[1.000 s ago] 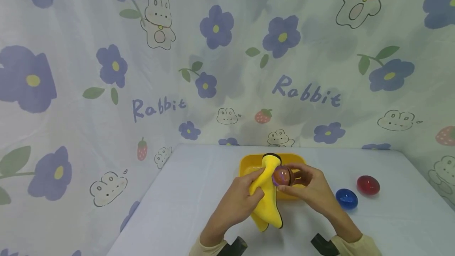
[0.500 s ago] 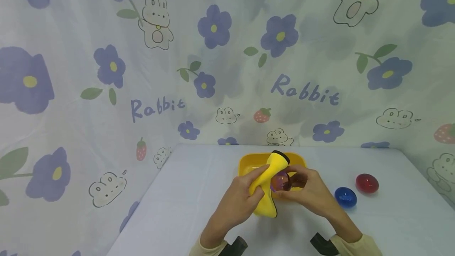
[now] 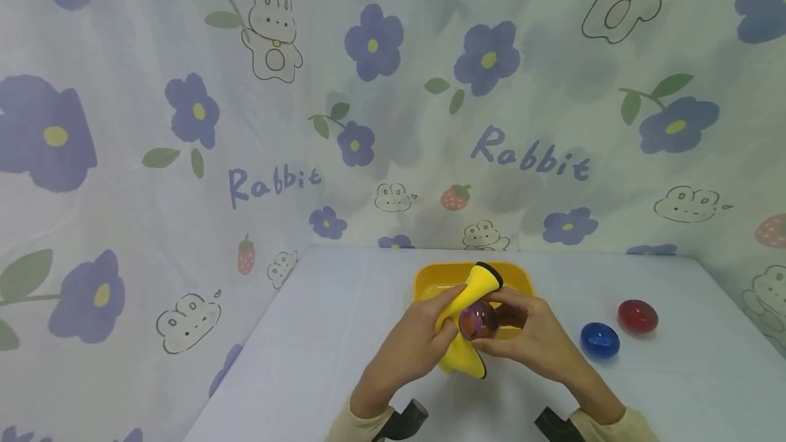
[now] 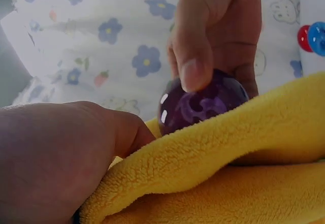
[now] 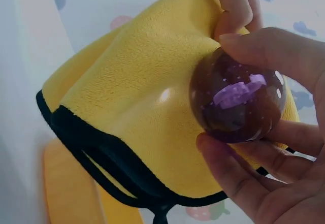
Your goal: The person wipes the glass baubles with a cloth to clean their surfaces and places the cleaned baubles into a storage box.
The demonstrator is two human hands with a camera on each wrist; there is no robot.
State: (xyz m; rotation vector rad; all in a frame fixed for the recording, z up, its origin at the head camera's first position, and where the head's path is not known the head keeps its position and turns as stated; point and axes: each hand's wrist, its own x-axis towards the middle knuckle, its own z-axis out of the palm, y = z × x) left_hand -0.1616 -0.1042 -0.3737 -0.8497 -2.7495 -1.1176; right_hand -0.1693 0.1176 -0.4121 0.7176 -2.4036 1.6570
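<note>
My left hand (image 3: 405, 341) grips a yellow plush cloth (image 3: 462, 355) with black edging, bunched between thumb and fingers. Against the cloth sits a shiny, see-through purple egg (image 3: 477, 320), which my right hand (image 3: 542, 345) pinches between thumb and fingertips. A lighter purple shape shows inside the egg (image 5: 238, 94) in the right wrist view, where the cloth (image 5: 122, 82) spreads behind it. From the left wrist, a fold of cloth (image 4: 203, 155) hides the lower part of the egg (image 4: 218, 99). Both hands are held up over the white table.
Behind the hands stands a yellow plastic tray (image 3: 425, 278), partly hidden by the cloth. To the right of my right hand lie a blue egg (image 3: 600, 340) and a red egg (image 3: 637, 316), close together. A flowered curtain (image 3: 381, 121) hangs behind the table.
The cloth's top end has tipped right and its lower end has drawn up. The purple egg has shifted a little left and down, deeper against the cloth, my right hand moving with it.
</note>
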